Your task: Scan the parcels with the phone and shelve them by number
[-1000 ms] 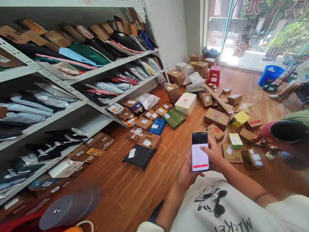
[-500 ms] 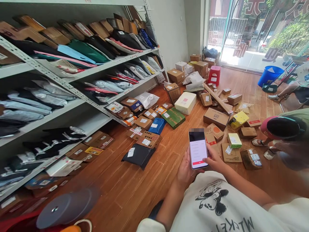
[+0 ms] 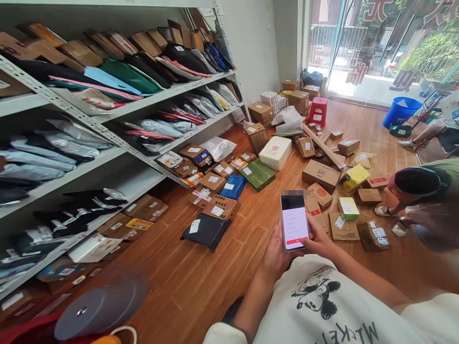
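A smartphone [image 3: 294, 222] with a lit white screen and a red bar near its bottom is held upright in front of my shirt. My left hand [image 3: 274, 246] is closed around its left edge. On the right edge, my right hand [image 3: 317, 236] grips the phone too, its thumb over the lower right of the screen by the red bar. The fingers behind the phone are hidden. Just beyond lie a dark grey parcel bag [image 3: 207, 230] and, to the right, a cardboard box [image 3: 343, 230] with a white label.
Shelves [image 3: 143, 184] full of parcels stand at left. Boxes spread over the wooden floor, among them a green box [image 3: 258, 174] and a white foam box [image 3: 275, 153]. A red stool [image 3: 317, 112] and a blue bin [image 3: 401, 112] stand farther back. Another person [image 3: 423, 191] bends at right.
My right thumb has shifted slightly on the lower part of the screen. The phone and my left hand stay almost where they were. The bent person has moved slightly.
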The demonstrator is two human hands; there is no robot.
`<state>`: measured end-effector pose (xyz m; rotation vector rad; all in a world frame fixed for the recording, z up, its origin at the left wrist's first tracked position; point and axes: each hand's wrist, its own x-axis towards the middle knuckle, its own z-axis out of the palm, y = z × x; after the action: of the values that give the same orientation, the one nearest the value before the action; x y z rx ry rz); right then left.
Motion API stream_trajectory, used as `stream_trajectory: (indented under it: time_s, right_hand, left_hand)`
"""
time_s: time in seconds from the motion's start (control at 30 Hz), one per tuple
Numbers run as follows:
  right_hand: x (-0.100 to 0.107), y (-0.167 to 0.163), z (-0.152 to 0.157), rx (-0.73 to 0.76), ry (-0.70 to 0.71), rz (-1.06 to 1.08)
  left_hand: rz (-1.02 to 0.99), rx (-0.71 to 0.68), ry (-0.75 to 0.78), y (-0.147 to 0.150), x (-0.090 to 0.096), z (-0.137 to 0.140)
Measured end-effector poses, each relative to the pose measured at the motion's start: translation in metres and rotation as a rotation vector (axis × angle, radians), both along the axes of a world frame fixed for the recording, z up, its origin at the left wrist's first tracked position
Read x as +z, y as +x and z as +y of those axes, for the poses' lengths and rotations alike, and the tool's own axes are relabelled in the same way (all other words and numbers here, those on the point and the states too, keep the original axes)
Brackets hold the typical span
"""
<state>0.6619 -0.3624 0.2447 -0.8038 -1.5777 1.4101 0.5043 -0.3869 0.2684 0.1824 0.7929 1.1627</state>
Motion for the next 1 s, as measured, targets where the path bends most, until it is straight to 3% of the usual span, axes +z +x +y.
stream_trajectory:
  time_s: [0.43, 0.6, 0.7, 0.8, 0.9, 1.0]
  right_hand:
    - [0.001, 0.005, 0.004, 0.044, 0.023, -0.067]
    - [0.0, 0.006, 0.003, 0.079, 0.031, -0.084]
    - [-0.008, 0.004, -0.001, -0.07, 0.231, -0.178]
    - [-0.013, 0.004, -0.004, -0.255, 0.547, -0.285]
    - [-0.009, 0.005, -0.005, -0.316, 0.844, -0.388]
    - [0.0, 0.006, -0.003, -0.353, 0.908, -0.474]
  left_hand:
    - [-0.006, 0.018, 0.0, -0.001, 0.001, 0.0]
    - [-0.026, -0.056, 0.08, -0.005, 0.0, 0.0]
    - [-0.048, -0.104, 0.102, -0.006, -0.003, -0.001]
    - [-0.027, -0.104, 0.074, -0.005, -0.005, -0.002]
    - [0.008, -0.092, 0.029, -0.003, -0.007, -0.003]
    - [0.014, -0.115, 0.055, -0.002, -0.007, -0.003]
